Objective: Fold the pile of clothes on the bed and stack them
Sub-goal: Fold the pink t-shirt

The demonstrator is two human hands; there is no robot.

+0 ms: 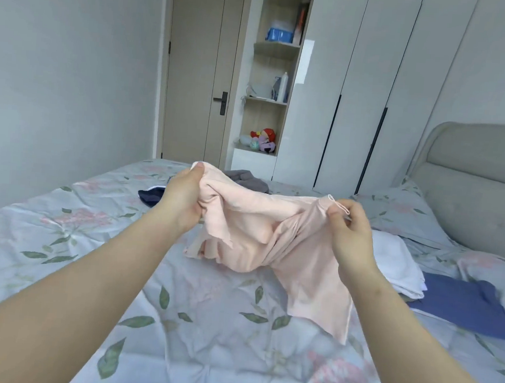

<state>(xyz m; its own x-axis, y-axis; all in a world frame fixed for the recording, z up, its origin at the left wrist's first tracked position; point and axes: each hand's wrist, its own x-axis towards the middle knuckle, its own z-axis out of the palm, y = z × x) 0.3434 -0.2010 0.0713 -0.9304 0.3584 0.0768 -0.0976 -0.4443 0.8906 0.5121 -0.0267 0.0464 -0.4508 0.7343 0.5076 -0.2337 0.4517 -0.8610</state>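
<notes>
Above the bed [174,321], both hands grip a pink garment [271,238].

We log the pink garment [271,238] as thin, soft cloth, matt, hanging in limp folds. Bed sheet [204,323]: printed cloth, crinkled, with a faint sheen. White cloth [396,263] and blue cloth [462,307], right: both matt. Far-right headboard [472,184]: padded, matt upholstery. Wardrobe doors [358,94]: smooth, glossy white. Far door [194,66] and shelf unit [274,51]: wood-grain, matt.
</notes>
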